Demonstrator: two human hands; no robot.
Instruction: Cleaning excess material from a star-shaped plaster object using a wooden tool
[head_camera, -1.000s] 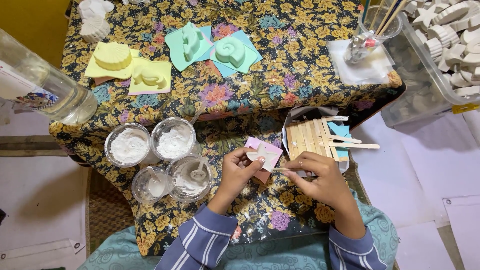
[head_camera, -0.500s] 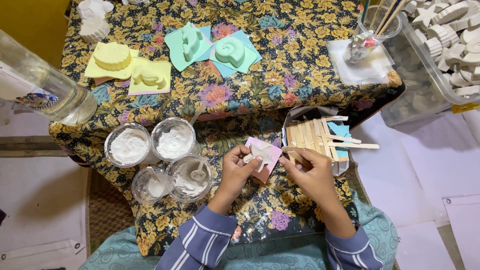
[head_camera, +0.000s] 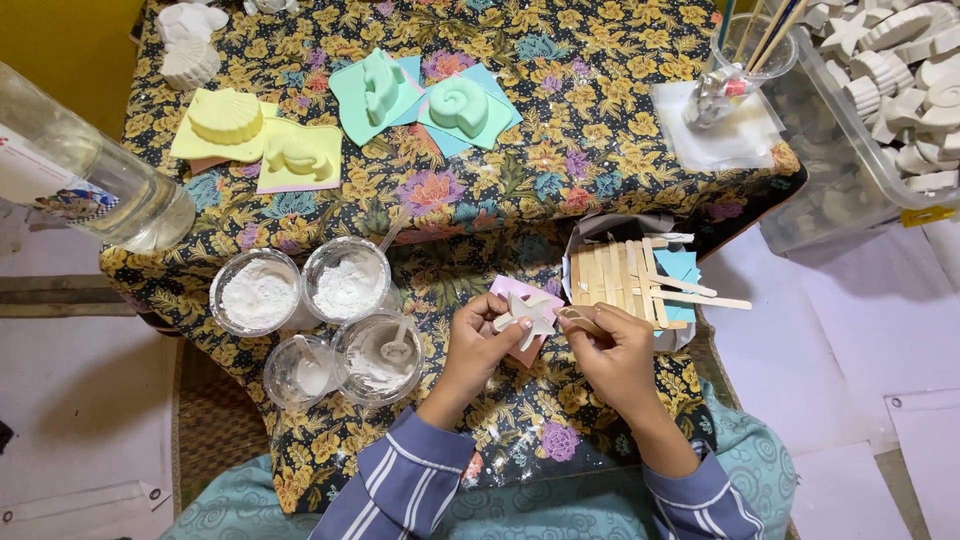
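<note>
Both hands lifted slightly: left hand (head_camera: 478, 345) pinches the white star-shaped plaster cast (head_camera: 528, 313), right hand (head_camera: 612, 350) grips a thin wooden stick (head_camera: 580, 317). Scrape gently, supporting fragile points.

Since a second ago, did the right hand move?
Yes. The right hand slid slightly left, away from the wooden sticks, toward the white star piece held by the left hand.
</note>
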